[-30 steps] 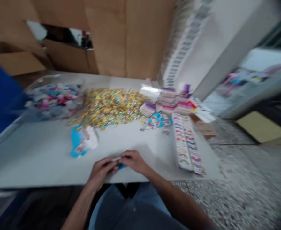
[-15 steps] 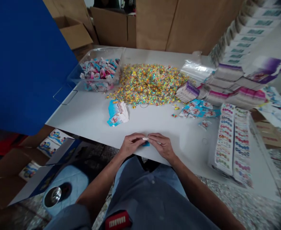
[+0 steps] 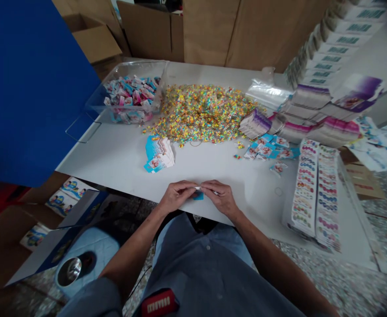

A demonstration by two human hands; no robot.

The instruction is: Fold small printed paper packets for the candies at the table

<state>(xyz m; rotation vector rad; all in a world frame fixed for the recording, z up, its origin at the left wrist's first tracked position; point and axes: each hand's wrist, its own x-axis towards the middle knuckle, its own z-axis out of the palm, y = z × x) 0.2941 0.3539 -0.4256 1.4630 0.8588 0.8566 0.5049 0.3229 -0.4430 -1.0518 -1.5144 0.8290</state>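
Close to the table's front edge, my left hand (image 3: pixel 177 196) and my right hand (image 3: pixel 221 197) pinch a small blue-and-white paper box (image 3: pixel 198 196) between their fingertips. Its white edge shows at the top and a blue face below; the fingers cover the rest. A fanned stack of flat blue-and-white printed boxes (image 3: pixel 159 154) lies beyond my left hand. Past both hands spreads a large heap of tiny yellow, multicoloured pieces (image 3: pixel 206 114). Several folded blue-and-white boxes (image 3: pixel 268 148) lie to the right of it.
A clear plastic tub (image 3: pixel 94 102) of small boxes stands at the back left of the white table (image 3: pixel 121 152). Sticker-like printed sheets (image 3: pixel 304 189) and stacked purple and pink cartons (image 3: pixel 312 101) occupy the right. A blue panel (image 3: pixel 31 88) borders the left; a steel cup (image 3: pixel 70 271) sits on a stool.
The view has shifted slightly, moving the scene a little left and up. Both hands still pinch the small box, with their fingertips slightly closer together along its white edge.
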